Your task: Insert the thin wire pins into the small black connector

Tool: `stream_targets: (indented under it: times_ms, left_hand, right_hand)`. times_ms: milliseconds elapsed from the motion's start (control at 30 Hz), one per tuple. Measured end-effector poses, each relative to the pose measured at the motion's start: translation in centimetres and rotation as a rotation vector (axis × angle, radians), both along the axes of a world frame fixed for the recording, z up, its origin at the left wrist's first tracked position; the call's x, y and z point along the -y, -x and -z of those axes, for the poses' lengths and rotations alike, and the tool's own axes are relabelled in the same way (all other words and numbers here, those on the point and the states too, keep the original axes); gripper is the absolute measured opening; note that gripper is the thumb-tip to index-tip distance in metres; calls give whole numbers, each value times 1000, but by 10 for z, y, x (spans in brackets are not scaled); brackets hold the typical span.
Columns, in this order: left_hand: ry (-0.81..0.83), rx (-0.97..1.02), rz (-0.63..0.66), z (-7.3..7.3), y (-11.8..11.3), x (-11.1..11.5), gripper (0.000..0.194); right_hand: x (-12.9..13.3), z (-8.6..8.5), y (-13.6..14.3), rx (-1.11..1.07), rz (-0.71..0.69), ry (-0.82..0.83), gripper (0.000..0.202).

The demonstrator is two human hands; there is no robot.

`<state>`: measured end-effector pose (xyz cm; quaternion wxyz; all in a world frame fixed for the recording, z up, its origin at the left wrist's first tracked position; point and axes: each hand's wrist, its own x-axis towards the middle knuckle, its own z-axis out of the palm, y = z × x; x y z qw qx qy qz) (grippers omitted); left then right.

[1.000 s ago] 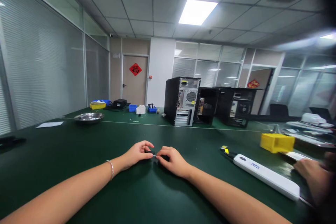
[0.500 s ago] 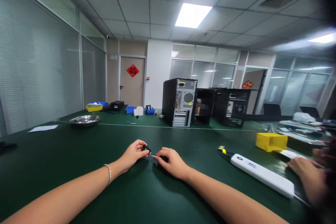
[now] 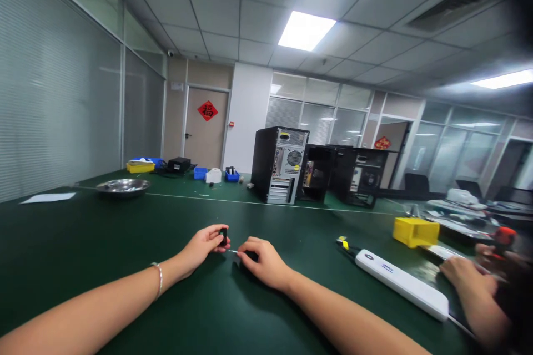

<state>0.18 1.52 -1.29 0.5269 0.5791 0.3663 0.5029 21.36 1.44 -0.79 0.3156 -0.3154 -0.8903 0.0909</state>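
Low over the green table (image 3: 166, 238), my left hand (image 3: 204, 247) pinches a small dark rectangular piece (image 3: 224, 236), which stands upright between thumb and fingers. To its right my right hand (image 3: 262, 260) is closed on a thin tool whose light metal shaft (image 3: 234, 251) points left toward the dark piece. The handle is mostly hidden by the fingers. Between the shaft's tip and the piece a small gap seems to show. A bracelet (image 3: 159, 278) circles my left wrist.
Computer cases (image 3: 281, 166) stand at the back. A white power strip (image 3: 402, 283) and a yellow bin (image 3: 415, 232) lie right, near another person's hands (image 3: 466, 277) and a red-topped tool (image 3: 504, 237). A metal bowl (image 3: 124, 187) and paper (image 3: 48, 198) are left.
The dark piece has turned from slanted to upright in my left hand. The view has swung slightly right. At the right, the other person's red-topped tool has come into view.
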Motion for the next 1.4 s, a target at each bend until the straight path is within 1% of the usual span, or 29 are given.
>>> stream_targets:
  times_ms: [100, 233, 400, 633, 767, 867, 1100, 1300, 1400]
  left_hand:
    - [6, -3, -15, -1, 0, 1, 55]
    - [-37, -24, -32, 0, 0, 0, 57]
    - [-87, -68, -45, 0, 0, 2, 50]
    - [-73, -90, -54, -1, 1, 2, 41]
    - [-115, -218, -108, 0, 3, -1, 38]
    - [-130, -311, -109, -1, 4, -1, 39]
    - [-160, -444, -94, -13, -1, 11, 37]
    - [-152, -412, -90, -11, 0, 10, 37]
    - [-150, -417, -104, -10, 0, 9, 37]
  right_hand:
    - [0, 0, 0, 6, 2, 1, 18]
    - [0, 0, -1, 5, 16, 9, 18]
    - [0, 0, -1, 3, 18, 6, 17]
    - [-2, 2, -2, -6, 0, 6, 17]
    - [-4, 3, -3, -41, 31, -12, 19]
    - [-4, 3, -3, -63, 65, -29, 20]
    - [-5, 5, -2, -45, 105, -39, 19]
    - [-4, 5, -1, 3, 157, -49, 19]
    - [-3, 4, -1, 8, 161, -53, 19]
